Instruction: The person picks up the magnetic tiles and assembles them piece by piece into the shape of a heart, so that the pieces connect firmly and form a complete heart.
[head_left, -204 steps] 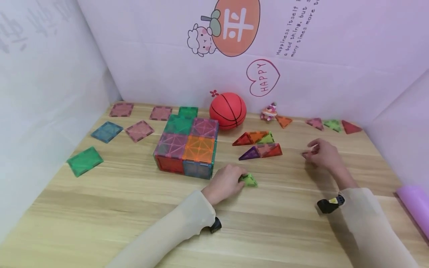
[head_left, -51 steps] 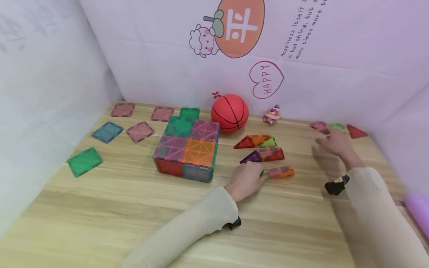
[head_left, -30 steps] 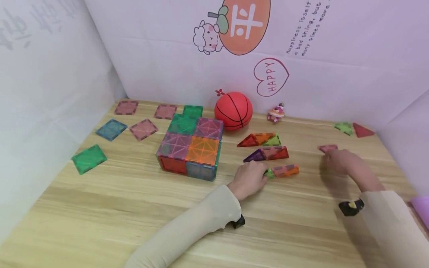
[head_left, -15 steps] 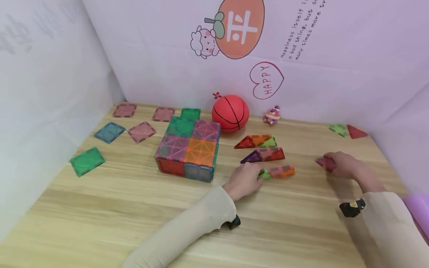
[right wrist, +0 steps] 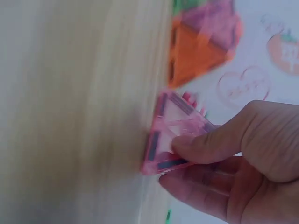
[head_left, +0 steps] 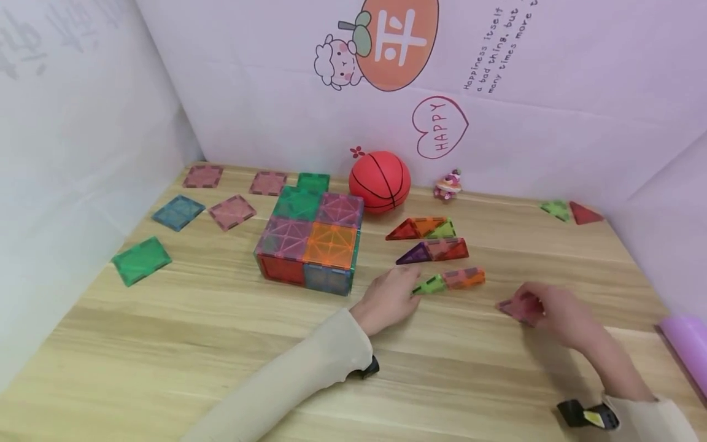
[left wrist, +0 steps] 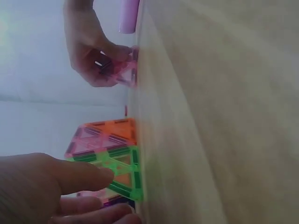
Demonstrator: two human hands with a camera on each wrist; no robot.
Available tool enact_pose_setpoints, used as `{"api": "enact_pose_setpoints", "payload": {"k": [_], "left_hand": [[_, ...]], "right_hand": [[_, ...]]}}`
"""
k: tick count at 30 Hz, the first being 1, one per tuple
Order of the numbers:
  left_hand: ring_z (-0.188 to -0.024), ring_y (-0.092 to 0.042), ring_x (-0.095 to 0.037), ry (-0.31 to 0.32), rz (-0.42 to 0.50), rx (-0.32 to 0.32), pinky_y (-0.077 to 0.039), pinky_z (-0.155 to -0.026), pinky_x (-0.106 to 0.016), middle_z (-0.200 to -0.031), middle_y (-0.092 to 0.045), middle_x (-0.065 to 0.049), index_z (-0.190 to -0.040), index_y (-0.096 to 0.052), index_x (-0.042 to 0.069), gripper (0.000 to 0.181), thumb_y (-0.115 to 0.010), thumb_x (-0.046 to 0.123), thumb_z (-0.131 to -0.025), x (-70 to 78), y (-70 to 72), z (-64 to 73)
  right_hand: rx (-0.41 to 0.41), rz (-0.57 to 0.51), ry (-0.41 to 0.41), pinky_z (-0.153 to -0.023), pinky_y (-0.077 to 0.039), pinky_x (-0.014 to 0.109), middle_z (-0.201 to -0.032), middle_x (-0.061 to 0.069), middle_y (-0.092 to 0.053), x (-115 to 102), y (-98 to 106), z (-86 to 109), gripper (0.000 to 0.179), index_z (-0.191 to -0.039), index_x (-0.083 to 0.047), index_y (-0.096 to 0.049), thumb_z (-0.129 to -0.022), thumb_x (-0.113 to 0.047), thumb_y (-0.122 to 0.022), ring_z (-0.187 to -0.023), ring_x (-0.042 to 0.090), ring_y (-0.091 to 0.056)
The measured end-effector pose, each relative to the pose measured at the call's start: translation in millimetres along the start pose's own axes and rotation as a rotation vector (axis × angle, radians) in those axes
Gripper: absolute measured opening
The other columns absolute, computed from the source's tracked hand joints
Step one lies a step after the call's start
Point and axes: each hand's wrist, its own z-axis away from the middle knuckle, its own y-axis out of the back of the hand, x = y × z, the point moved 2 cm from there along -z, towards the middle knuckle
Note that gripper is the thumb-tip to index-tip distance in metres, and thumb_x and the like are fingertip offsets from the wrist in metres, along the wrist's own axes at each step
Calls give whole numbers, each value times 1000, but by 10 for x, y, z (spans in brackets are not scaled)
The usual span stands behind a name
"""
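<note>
My right hand [head_left: 569,316] pinches a pink translucent triangular magnetic tile [right wrist: 166,123], thumb on its face and fingers behind. It is held low over the table, right of a short standing row of tiles. That row has a green triangular tile [head_left: 429,285] at its left end, then a pink triangular tile [head_left: 457,278] and an orange triangular tile [head_left: 475,279]. My left hand [head_left: 386,299] is at the green end, with thumb and fingers extended; in the left wrist view the thumb [left wrist: 88,176] overlaps the green tile. Some left fingers are hidden in the head view.
Two more standing tile rows, one red-orange-green [head_left: 422,228] and one purple-pink-red [head_left: 436,250], lie behind. A low tile box [head_left: 309,239] stands left, a red ball [head_left: 380,183] behind it. Green [head_left: 555,210] and red [head_left: 585,213] triangles lie back right; flat square tiles [head_left: 232,212] lie left.
My right hand has taken the pink triangle from the back right and brought it forward and left. The short row gained pink and orange tiles earlier. My left hand has just shifted left, uncovering the green tile.
</note>
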Motion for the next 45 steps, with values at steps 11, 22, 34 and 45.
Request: {"api": "enact_pose_setpoints", "payload": {"k": [11,22,34,45], "left_hand": [[-69,-62,-17,6,-62,60,-43,-48,-24,-91,-66,-8,-128,-51,3,43,-65,14,-89,73,184,414],[-101,-61,-12,-166,218,-49,-49,-82,-19,-115,-63,-1,-116,-61,11,32,-70,22,-87,76,161,444],[-63,-48,-2,-133,183,-48,-39,-55,-14,-73,-57,9,-79,-63,15,11,-68,6,-84,-62,55,455],[-58,-46,-3,-108,146,-30,-38,-52,-15,-69,-57,9,-77,-63,15,12,-72,9,-82,-100,76,478]], "right_hand": [[-39,-100,61,-57,-47,23,-76,-10,-64,-829,-144,5,24,-85,-16,-60,-75,-3,-77,-69,3,-60],[-26,-186,118,-57,-44,18,-73,-10,-59,-1328,-290,-188,23,-77,-18,-58,-77,-4,-76,-66,-1,-52],[-14,-343,166,-62,-51,19,-82,-8,-63,-1404,-254,-237,12,-84,-17,-61,-85,-11,-71,-76,3,-61],[606,-171,-49,-61,-39,5,-87,24,-65,-7,527,-700,15,-97,8,-62,-87,-4,-60,-75,-10,-54]]}}
